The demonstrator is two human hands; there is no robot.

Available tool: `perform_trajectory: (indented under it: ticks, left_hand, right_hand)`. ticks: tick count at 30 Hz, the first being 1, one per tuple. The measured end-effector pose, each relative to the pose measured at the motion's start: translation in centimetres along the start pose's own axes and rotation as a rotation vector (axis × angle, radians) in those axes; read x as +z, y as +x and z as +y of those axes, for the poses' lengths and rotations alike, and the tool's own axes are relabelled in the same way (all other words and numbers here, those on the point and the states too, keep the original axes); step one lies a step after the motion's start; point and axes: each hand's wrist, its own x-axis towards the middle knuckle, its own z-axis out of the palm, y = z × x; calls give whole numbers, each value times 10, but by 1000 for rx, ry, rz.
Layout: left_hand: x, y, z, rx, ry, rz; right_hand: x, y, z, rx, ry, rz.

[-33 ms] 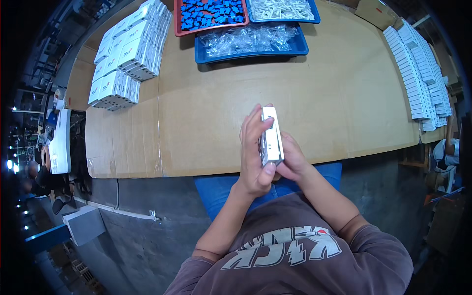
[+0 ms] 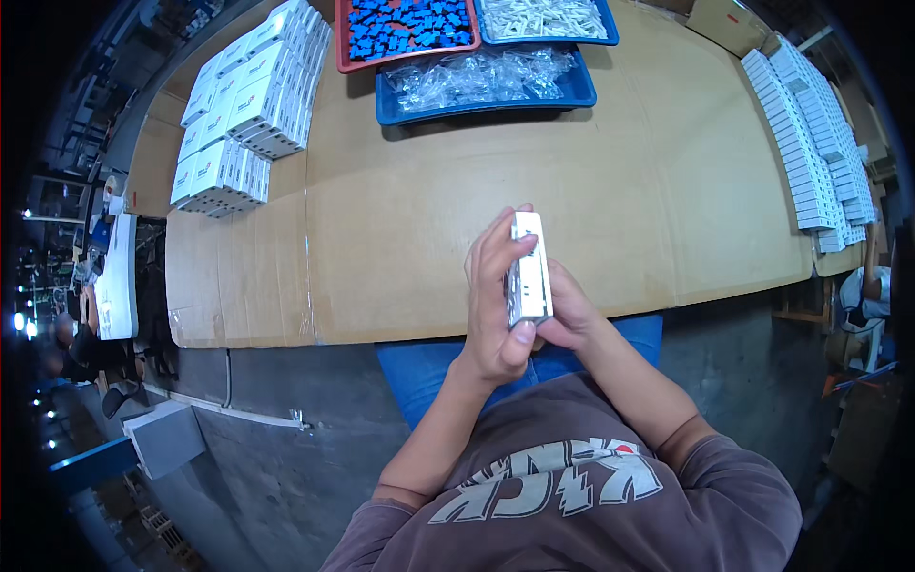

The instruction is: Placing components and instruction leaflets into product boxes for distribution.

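A small white box (image 2: 530,272) stands on edge between my hands, above the near edge of the cardboard-covered table (image 2: 410,229). From the left, my left hand (image 2: 496,291) holds it with the fingers along its side, one fingertip over the narrow face and the thumb at the near end. My right hand (image 2: 570,310) supports the box's right side, and its fingertips are hidden behind the box. Dark print or small holes mark the narrow face, too small to make out.
White boxes (image 2: 224,167) are stacked at the left; more stacked white boxes (image 2: 796,143) stand at the far right. At the back are a red tray (image 2: 357,65) of blue pieces, a blue tray (image 2: 613,33) of white pieces and a blue tray (image 2: 410,118) of clear plastic bags.
The white box and my hands have shifted very slightly toward me and to the right. My grip looks the same.
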Motion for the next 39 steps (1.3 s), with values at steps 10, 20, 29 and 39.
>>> perform_trajectory:
  ticks: [10, 20, 29, 39]
  left_hand:
    - [10, -3, 17, -204, -225, -109]
    - [-4, -8, -18, -158, 124, 83]
    - [2, -15, -25, -88, 154, 202]
    - [2, -21, -32, -27, 117, 289]
  right_hand:
    - [-45, 1, 15, 23, 354, -260]
    - [30, -2, -4, -168, -192, 265]
    - [58, -12, 19, -328, -544, 244]
    - [51, -18, 33, -453, -855, 170]
